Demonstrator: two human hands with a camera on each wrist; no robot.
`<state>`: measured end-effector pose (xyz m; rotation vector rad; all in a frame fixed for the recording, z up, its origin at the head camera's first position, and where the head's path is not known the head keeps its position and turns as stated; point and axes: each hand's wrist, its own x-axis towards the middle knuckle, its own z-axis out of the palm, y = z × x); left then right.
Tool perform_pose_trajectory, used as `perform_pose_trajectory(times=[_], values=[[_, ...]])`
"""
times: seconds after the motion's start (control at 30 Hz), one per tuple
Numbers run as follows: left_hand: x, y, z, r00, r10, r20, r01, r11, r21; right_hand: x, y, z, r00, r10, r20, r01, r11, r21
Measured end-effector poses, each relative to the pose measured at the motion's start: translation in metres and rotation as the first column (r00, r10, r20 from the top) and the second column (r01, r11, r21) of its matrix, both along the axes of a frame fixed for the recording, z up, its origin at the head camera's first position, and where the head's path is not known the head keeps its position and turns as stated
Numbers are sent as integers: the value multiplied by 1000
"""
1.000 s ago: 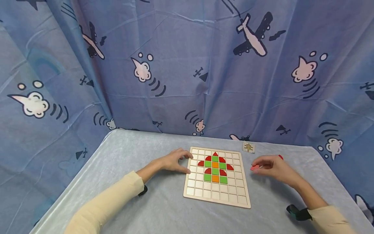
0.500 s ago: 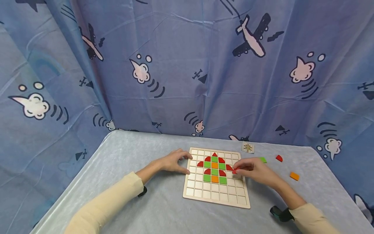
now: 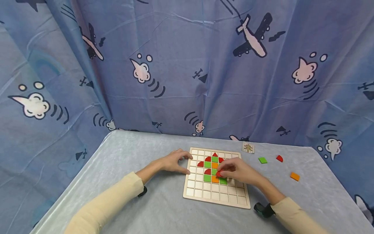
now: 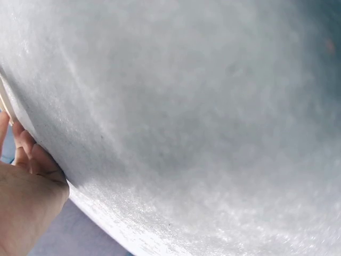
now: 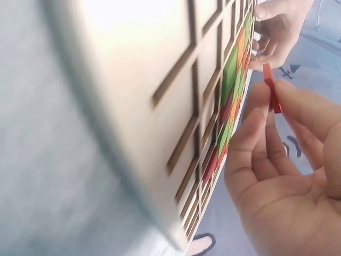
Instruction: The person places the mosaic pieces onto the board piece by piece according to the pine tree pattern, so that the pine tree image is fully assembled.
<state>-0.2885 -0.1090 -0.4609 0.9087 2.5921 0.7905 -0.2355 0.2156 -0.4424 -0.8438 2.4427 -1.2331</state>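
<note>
A wooden grid board [image 3: 204, 194] lies on the table, with green, orange and red pieces set in a tree-like shape. My left hand [image 3: 173, 161] rests at its left edge, thumb and fingertips spread apart and touching the rim. In the left wrist view that hand [image 4: 29, 197] shows only at the lower left. Over the middle of the board, my right hand [image 3: 240, 169] pinches a red quarter-round tile [image 3: 219, 174] between thumb and fingertips. The right wrist view shows this tile [image 5: 272, 89] edge-on, held clear of the board. My right fingers hide part of the pattern.
Right of the board lie a green tile [image 3: 263, 160], another red quarter-round tile [image 3: 279, 158] and an orange square tile [image 3: 294, 176]. A small pattern card [image 3: 248, 148] lies behind the board's far right corner. A blue printed curtain [image 3: 175, 81] hangs behind the table.
My right hand has moved left from beside the board to over its middle, carrying the red tile. The loose tiles it covered now show. My left hand has stayed at the edge.
</note>
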Motion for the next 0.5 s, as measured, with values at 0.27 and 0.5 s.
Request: perform_pose_trajectory(times=[0.27,0.5], values=[[0,0,0,1000,-4,-2,4,1000,1,-3,-19,2,998,52,19,-52,998,-28],[-2,-1,-1,1000,-5,1,5,1000,6,-6,-37,4,998,53,19,-54,998,18]])
